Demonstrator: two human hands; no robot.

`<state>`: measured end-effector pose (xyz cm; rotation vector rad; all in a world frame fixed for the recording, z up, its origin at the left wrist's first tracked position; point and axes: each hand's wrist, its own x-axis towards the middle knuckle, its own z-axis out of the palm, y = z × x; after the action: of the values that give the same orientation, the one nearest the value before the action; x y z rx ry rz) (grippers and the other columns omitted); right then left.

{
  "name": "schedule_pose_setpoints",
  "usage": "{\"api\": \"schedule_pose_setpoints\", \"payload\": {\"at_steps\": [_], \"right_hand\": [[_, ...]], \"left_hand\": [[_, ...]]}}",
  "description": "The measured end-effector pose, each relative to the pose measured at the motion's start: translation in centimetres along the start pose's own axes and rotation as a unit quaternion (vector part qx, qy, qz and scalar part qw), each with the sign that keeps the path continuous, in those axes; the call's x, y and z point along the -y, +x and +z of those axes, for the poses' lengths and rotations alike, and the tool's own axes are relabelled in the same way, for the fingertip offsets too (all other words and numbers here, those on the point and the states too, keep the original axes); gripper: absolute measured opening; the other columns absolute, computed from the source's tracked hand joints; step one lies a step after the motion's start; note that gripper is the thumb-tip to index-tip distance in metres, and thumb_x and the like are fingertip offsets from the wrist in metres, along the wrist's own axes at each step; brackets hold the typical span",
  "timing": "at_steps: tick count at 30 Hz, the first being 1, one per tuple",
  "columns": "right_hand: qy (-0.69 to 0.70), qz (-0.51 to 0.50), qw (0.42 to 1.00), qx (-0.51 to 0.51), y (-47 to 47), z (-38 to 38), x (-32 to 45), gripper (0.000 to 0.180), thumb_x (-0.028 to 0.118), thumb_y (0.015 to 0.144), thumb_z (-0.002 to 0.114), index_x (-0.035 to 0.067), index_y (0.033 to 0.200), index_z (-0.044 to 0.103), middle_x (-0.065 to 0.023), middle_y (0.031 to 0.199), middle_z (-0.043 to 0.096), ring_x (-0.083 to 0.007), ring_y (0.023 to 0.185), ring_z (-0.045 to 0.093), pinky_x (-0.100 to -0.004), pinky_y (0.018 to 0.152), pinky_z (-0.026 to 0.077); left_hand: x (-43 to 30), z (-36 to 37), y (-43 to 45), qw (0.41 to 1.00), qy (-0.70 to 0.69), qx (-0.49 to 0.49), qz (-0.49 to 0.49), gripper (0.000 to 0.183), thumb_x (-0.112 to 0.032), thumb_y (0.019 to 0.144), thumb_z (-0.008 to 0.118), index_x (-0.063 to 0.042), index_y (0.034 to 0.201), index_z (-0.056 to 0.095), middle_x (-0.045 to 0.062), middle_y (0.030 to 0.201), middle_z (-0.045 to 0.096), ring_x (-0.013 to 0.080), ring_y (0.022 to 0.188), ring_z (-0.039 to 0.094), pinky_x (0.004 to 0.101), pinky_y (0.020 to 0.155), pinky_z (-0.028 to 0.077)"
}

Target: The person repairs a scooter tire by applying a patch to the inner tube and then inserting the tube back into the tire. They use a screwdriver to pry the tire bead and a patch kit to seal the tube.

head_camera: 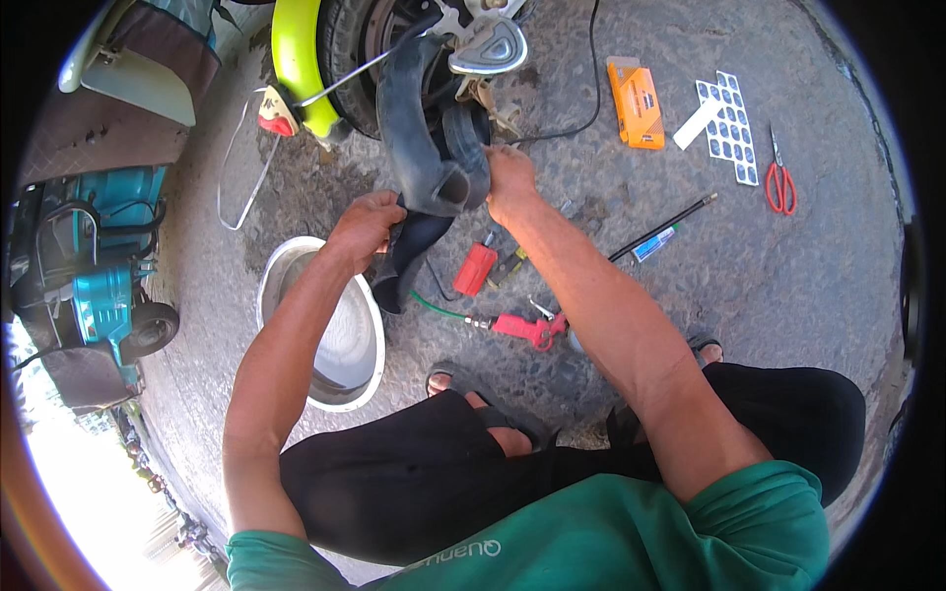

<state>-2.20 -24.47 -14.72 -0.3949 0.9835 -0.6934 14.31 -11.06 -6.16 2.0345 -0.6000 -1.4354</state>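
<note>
A black rubber inner tube (405, 122) hangs in bends in front of a wheel with a tire (344, 70). My left hand (367, 225) pinches the edge of a flattened black rubber length (420, 244) that droops below the tube; whether it is the same piece, I cannot tell. At the other side, my right hand (510, 181) is closed on the tube's right-hand fold. A rounded, open-looking fold of rubber faces me between the two hands. Below my left forearm, a white-rimmed basin (347, 347) holds some water.
On the concrete lie a red air blow gun (521, 327) with green hose, a red-handled tool (475, 268), a black rod (658, 229), a glue tube (655, 244), an orange box (637, 103), patch sheets (732, 125) and red-handled scissors (780, 181). A teal vehicle (103, 295) stands left.
</note>
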Motion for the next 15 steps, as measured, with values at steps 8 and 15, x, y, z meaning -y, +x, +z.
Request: {"api": "schedule_pose_setpoints", "payload": {"at_steps": [8, 15], "right_hand": [[0.082, 0.01, 0.993, 0.089, 1.4, 0.7, 3.3, 0.022, 0.021, 0.09, 0.071, 0.002, 0.088, 0.061, -0.0065, 0.07, 0.062, -0.0164, 0.054, 0.06, -0.0321, 0.042, 0.045], [-0.183, -0.072, 0.98, 0.041, 0.3, 1.2, 4.7, 0.025, 0.025, 0.091, 0.075, 0.005, 0.093, 0.06, -0.0053, 0.077, 0.063, -0.0135, 0.05, 0.054, -0.0293, 0.042, 0.04]], "left_hand": [[-1.6, 1.7, 0.2, 0.994, -0.109, -0.027, 0.012, 0.011, -0.016, 0.097, 0.056, -0.008, 0.097, 0.064, 0.0, 0.08, 0.062, 0.0129, 0.062, 0.058, 0.0348, 0.058, 0.049], [-6.4, 3.8, -3.8, 0.985, -0.165, 0.044, -0.024, 0.023, -0.018, 0.095, 0.064, -0.002, 0.111, 0.066, 0.006, 0.096, 0.07, 0.0174, 0.075, 0.066, 0.0375, 0.068, 0.056]]}}
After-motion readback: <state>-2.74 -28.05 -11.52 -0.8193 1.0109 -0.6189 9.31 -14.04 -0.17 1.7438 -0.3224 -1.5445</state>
